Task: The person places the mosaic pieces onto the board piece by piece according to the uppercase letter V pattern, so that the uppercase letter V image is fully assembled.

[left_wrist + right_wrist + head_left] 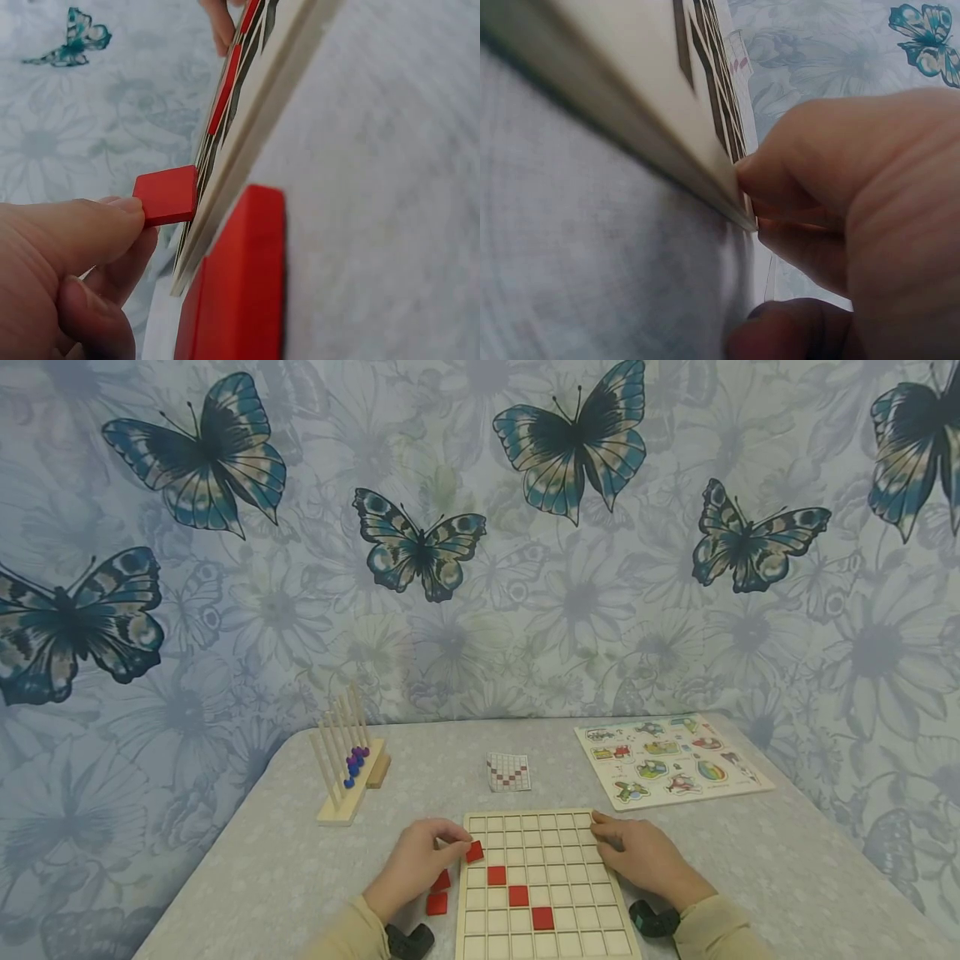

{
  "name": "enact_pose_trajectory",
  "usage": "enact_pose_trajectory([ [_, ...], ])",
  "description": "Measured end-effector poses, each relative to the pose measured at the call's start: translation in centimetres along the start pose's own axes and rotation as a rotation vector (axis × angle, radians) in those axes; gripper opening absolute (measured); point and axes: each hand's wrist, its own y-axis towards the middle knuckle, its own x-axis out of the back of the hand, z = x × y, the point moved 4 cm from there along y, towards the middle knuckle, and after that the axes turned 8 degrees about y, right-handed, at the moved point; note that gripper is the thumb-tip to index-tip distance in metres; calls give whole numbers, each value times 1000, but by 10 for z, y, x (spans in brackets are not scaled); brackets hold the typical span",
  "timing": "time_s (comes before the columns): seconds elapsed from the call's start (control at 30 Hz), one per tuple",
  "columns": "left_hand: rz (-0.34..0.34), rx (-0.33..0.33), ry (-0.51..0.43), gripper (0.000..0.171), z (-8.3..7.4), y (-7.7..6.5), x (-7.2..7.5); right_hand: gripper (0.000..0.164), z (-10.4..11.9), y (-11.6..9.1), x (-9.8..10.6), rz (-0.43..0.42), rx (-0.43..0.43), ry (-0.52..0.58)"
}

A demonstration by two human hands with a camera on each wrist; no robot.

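Observation:
A pale wooden grid board (570,935) lies before me with three red square tiles set in a diagonal, one of them this tile (518,896). Between thumb and forefinger, my left hand (422,860) pinches another red tile (166,196), tilted at the board's left edge. Two loose red tiles (437,904) lie on the table left of the board, below that hand. My right hand (647,853) grips the board's far right corner, its thumb (748,166) on the rim and its fingers at the far edge.
Behind the board lies a small pattern card (509,772) with a grid marked in red. A wooden peg stand (341,807) with blue and purple beads stands at the back left. A picture puzzle board (671,764) lies at the back right, near the wallpapered wall.

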Motion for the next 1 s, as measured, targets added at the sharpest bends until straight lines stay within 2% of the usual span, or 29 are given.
enact_pose_trajectory([
  [0.5, 3, -33, 78, 7, -5, -4, -2, 35, -3, 1, -2, -2, 9, -1],
  [1.0, -10, -19, 118, 5, -4, -2, -5, 35, -1, 0, 0, 5, 1, 5],
])
